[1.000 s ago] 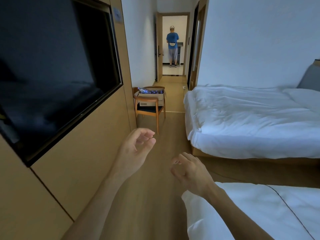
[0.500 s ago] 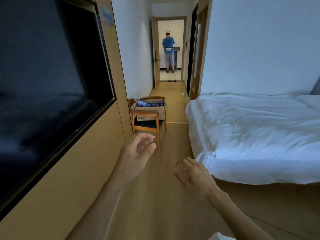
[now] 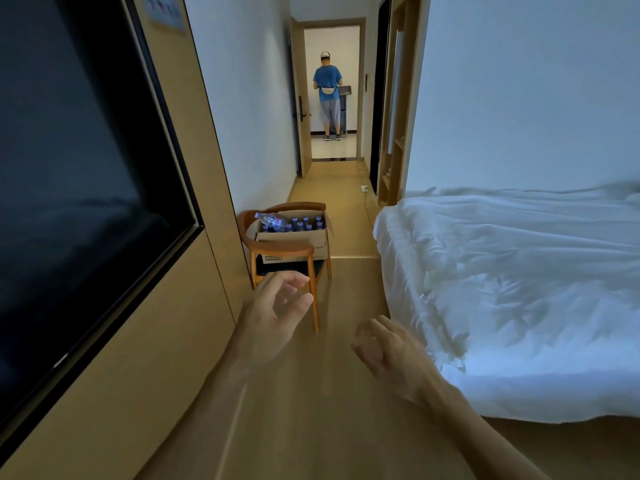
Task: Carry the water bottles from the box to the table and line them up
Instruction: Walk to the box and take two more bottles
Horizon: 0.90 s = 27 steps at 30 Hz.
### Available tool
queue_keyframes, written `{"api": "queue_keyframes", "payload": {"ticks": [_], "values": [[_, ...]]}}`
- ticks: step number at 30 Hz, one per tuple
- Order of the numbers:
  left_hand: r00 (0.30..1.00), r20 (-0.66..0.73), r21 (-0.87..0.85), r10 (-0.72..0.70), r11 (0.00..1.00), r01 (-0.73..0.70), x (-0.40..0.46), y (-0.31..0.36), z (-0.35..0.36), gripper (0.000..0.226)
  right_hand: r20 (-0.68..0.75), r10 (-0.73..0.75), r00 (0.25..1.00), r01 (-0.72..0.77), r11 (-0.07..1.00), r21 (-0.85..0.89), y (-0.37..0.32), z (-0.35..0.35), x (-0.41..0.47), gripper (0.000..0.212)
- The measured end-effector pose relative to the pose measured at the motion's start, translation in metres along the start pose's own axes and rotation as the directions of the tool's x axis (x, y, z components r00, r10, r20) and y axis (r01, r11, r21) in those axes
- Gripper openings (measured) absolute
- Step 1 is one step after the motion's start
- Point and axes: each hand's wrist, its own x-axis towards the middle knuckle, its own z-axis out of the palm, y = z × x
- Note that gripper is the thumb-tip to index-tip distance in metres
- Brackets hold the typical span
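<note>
A strip of smooth wooden floor (image 3: 346,237) runs from the near foreground to a far doorway (image 3: 333,91), bounded on the left by a flat wood-panelled wall (image 3: 166,341) holding a glossy black television (image 3: 69,168) and on the right by the rounded edge of a bed (image 3: 512,289) covered in rumpled white bedding. A wooden armchair (image 3: 287,251) with a curved back rail and slim legs stands at the left side of this strip, against the panelled wall, leaving open floor between it and the bed's corner. On its seat sits an open cardboard box (image 3: 294,239), flaps up, with the water bottles (image 3: 301,224) inside: most stand upright in rows, blue caps pointing up, while one clear plastic bottle (image 3: 270,220) lies tilted across the far-left corner, its long axis slanting with the cap toward the upper left. Both hands are empty and near the camera, well apart from the box. The left hand (image 3: 277,313) is raised with fingers loosely spread and slightly curved, thumb toward the chair. The right hand (image 3: 384,351) hangs lower beside the bed edge, fingers loosely curled around nothing. Far down the corridor, a person (image 3: 327,95) in a blue shirt stands facing away, past an open wooden door (image 3: 300,98).
</note>
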Motion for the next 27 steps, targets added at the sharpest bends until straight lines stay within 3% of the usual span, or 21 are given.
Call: {"api": "queue_keyframes", "payload": {"ticks": [8,21,27], "values": [[0.996,-0.061,-0.034,-0.064,0.998,0.062,0.158,-0.066,0.034,0.018,0.058,-0.066,0.996,0.065,0.998,0.018,0.095,0.021,0.170,0.039],[0.983,-0.113,-0.038,-0.145,0.989,0.142,0.344,-0.196,0.064,0.016,0.100,-0.145,0.984,0.142,0.989,0.039,0.196,0.080,0.394,0.020],[0.973,-0.109,-0.096,-0.203,0.977,0.193,0.436,-0.280,0.073,0.015,0.103,-0.131,0.986,0.123,0.989,0.076,0.229,0.118,0.507,0.027]]}}
